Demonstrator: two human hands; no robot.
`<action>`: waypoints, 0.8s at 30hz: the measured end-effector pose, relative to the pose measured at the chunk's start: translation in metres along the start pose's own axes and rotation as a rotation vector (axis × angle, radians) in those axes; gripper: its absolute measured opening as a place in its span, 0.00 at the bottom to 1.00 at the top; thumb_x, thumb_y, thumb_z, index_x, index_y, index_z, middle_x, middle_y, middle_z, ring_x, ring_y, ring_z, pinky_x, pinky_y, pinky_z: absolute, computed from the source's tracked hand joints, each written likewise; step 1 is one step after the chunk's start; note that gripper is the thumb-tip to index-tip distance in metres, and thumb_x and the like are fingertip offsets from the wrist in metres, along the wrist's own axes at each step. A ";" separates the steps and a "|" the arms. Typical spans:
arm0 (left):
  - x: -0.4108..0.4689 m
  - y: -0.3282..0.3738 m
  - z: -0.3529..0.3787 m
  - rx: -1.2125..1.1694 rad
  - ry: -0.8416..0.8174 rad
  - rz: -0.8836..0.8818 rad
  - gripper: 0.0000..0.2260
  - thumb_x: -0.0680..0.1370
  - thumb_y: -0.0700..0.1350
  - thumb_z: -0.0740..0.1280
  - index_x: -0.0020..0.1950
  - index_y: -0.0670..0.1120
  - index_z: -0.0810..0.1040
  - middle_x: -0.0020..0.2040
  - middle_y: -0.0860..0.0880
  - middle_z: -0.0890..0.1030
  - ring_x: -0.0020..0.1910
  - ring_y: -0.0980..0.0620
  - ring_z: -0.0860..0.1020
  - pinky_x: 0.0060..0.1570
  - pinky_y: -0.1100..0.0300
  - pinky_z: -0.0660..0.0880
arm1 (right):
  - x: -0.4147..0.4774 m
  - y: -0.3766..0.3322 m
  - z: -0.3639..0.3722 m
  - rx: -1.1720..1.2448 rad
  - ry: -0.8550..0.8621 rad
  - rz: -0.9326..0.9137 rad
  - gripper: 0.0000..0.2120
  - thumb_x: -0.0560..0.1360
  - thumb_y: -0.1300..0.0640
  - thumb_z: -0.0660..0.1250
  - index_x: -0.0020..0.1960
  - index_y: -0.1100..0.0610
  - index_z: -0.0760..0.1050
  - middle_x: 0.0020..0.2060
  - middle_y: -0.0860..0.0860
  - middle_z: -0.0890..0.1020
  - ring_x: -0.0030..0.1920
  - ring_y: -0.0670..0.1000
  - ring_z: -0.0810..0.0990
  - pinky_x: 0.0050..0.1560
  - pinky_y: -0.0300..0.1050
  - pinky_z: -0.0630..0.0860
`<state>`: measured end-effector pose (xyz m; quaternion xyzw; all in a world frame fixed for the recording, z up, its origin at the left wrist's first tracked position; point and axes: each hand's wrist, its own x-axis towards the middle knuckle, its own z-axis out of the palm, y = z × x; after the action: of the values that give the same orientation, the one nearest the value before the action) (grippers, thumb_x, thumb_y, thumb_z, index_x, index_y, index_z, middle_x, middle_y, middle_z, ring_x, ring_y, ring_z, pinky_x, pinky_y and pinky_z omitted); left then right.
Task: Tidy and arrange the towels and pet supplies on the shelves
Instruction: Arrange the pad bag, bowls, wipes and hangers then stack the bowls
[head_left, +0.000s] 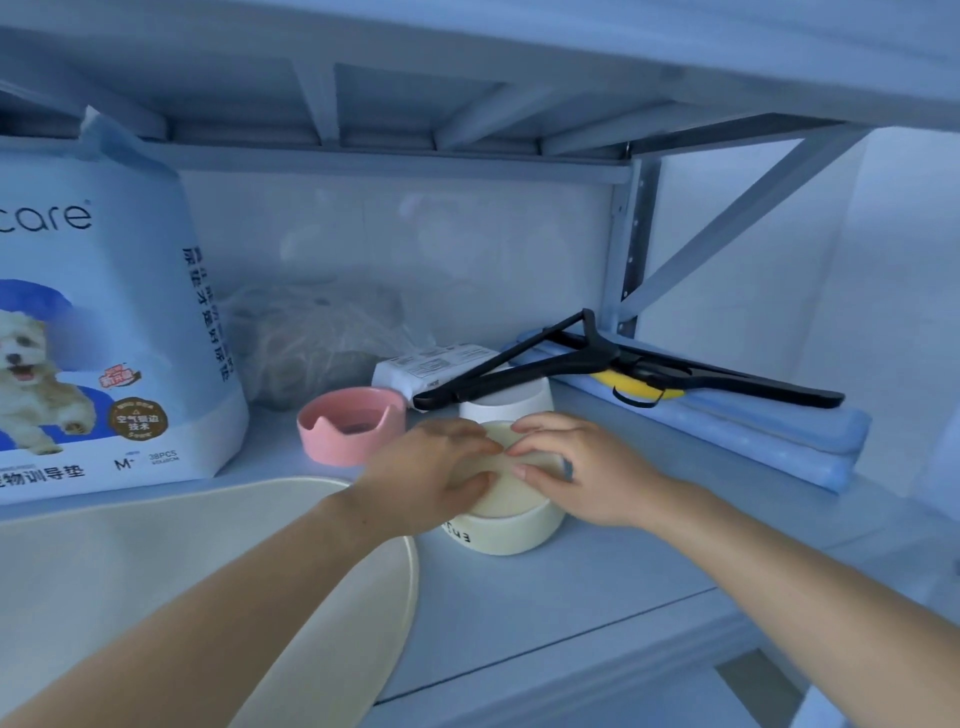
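Observation:
A cream pet bowl (506, 532) with black lettering stands on the shelf (597, 587), with a pale yellow bowl (511, 491) nested in it. My left hand (431, 467) lies on the yellow bowl's left side and my right hand (582, 462) on its right side, fingers nearly straight and fingertips almost meeting over its top. Behind stands a white bowl (511, 402). A pink bowl (350, 423) with a notched rim sits to the left. A folded blue towel (737, 421) lies at the right, under black hangers (597, 364).
A large pack of pet training pads (104, 322) stands at the left. A cream mat (156, 571) lies in front of it. A clear bag of straw-like stuff (311, 338) and a white packet (436, 364) sit at the back. A yellow item (639, 387) rests under the hangers.

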<state>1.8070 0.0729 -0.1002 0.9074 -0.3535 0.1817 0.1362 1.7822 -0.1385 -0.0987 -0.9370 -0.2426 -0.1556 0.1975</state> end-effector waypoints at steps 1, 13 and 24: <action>0.001 0.001 0.002 -0.003 0.009 -0.014 0.15 0.77 0.54 0.63 0.63 0.58 0.74 0.65 0.58 0.73 0.64 0.58 0.71 0.59 0.65 0.60 | -0.002 0.004 0.000 0.018 -0.007 -0.011 0.13 0.75 0.46 0.64 0.57 0.49 0.79 0.64 0.46 0.73 0.65 0.43 0.70 0.66 0.39 0.65; -0.011 -0.001 0.001 -0.092 -0.036 -0.072 0.16 0.77 0.51 0.64 0.65 0.54 0.74 0.68 0.56 0.71 0.66 0.59 0.69 0.64 0.71 0.59 | -0.003 0.024 -0.001 0.192 -0.150 -0.074 0.35 0.56 0.36 0.77 0.62 0.39 0.73 0.68 0.32 0.63 0.67 0.31 0.61 0.66 0.34 0.60; -0.024 0.000 -0.005 -0.142 -0.050 -0.074 0.15 0.76 0.54 0.64 0.63 0.56 0.76 0.65 0.57 0.73 0.65 0.62 0.68 0.66 0.65 0.64 | 0.007 0.020 0.009 0.100 -0.101 -0.031 0.39 0.57 0.32 0.73 0.66 0.40 0.70 0.71 0.37 0.61 0.69 0.38 0.61 0.68 0.36 0.59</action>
<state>1.7894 0.0890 -0.1061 0.9122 -0.3352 0.1282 0.1977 1.8003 -0.1481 -0.1099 -0.9287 -0.2740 -0.0990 0.2293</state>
